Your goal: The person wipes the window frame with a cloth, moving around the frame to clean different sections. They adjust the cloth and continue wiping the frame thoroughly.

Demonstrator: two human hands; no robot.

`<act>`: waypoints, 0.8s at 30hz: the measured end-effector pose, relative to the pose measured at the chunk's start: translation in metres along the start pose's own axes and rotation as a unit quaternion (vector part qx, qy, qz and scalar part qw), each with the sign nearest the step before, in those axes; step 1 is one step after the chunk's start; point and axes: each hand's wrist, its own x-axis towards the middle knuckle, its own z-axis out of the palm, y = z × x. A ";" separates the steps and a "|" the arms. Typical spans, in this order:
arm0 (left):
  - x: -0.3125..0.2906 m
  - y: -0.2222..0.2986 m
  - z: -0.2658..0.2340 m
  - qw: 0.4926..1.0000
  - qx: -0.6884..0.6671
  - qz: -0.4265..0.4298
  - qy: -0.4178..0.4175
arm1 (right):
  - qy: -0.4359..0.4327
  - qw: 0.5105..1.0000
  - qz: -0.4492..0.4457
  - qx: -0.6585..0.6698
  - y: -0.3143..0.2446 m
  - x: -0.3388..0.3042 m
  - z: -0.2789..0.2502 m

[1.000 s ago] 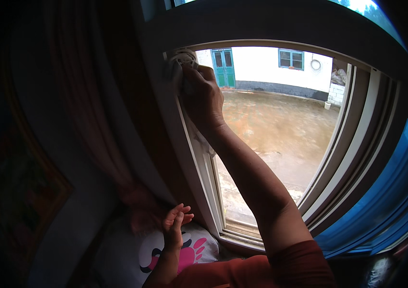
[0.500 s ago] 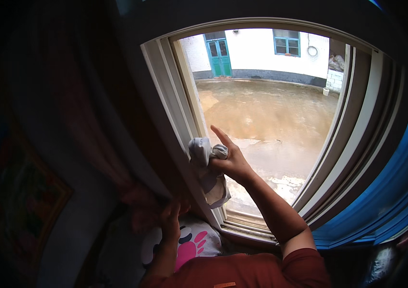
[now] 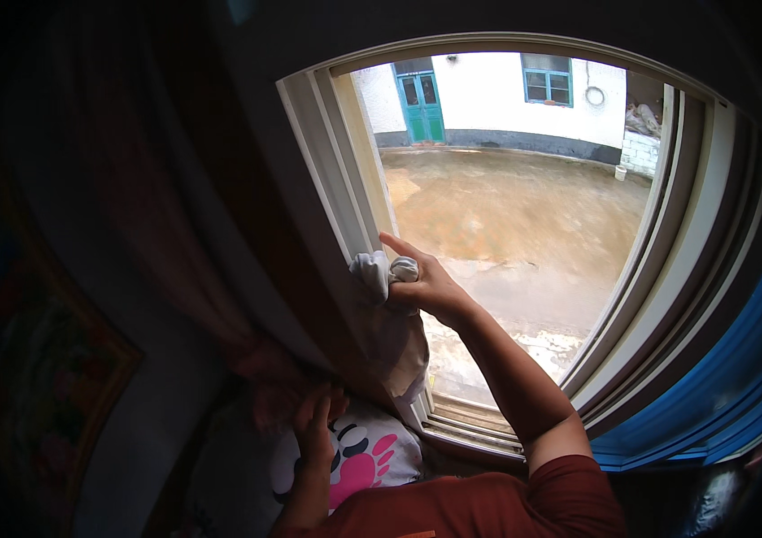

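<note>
A white cushion with a pink paw print and black cartoon eyes (image 3: 358, 453) lies low in the near middle of the scene, just below the bottom corner of the white-framed window (image 3: 336, 170). The left hand (image 3: 313, 421) rests flat on the cushion's upper left edge. A fold of dusky pink curtain (image 3: 264, 377) touches the cushion at its far left side. What the cushion lies on is too dark to tell.
</note>
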 end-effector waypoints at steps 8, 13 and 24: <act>0.005 0.007 -0.001 1.000 -0.004 -0.006 0.004 | 0.034 0.999 -0.036 0.022 0.000 -0.007 0.006; 0.006 0.007 -0.002 1.000 -0.008 0.004 0.008 | 0.142 0.955 -0.237 0.110 -0.052 -0.015 0.023; 0.010 0.007 0.013 0.998 -0.010 0.046 -0.035 | 0.303 0.795 -0.344 -0.397 -0.054 0.044 0.057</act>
